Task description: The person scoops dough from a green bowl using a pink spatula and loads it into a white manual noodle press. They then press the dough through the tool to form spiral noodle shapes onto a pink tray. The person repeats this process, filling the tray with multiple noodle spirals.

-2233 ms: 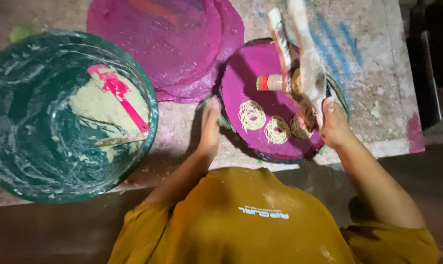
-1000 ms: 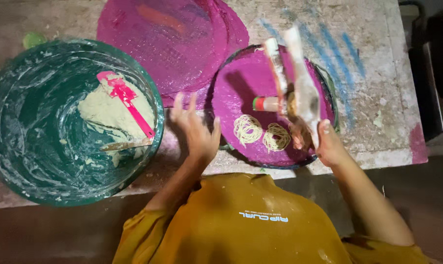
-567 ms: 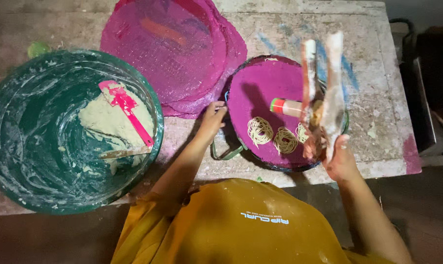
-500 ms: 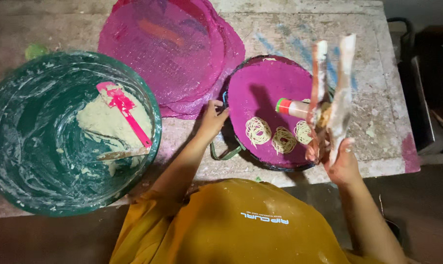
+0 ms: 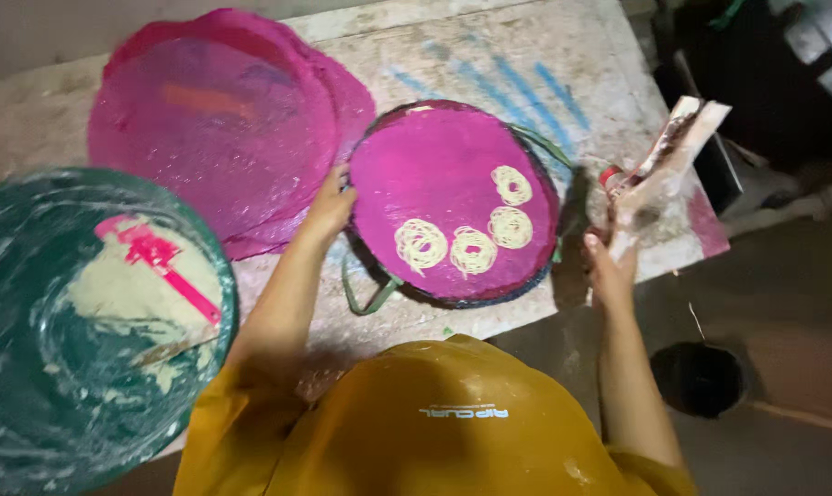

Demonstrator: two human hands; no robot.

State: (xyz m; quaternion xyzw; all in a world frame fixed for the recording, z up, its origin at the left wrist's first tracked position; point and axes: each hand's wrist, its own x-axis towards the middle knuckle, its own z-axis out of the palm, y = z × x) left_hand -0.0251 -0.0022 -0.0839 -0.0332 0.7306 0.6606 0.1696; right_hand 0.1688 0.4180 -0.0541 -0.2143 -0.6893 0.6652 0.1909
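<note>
Shifted since prev frame — press (image 5: pixel 659 170) lifted off pink tray (image 5: pixel 453 197), clamped in right hand (image 5: pixel 609 266). Left hand (image 5: pixel 329 207) fingers gripped on tray rim, on counter (image 5: pixel 526 55) — coils best kept spaced.

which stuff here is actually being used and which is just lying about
In use:
left hand on the rim of the round pink tray
four noodle coils on that tray
right hand holding the plastic-wrapped press

Lying about:
stack of pink mats
green basin with dough and pink scraper
</note>
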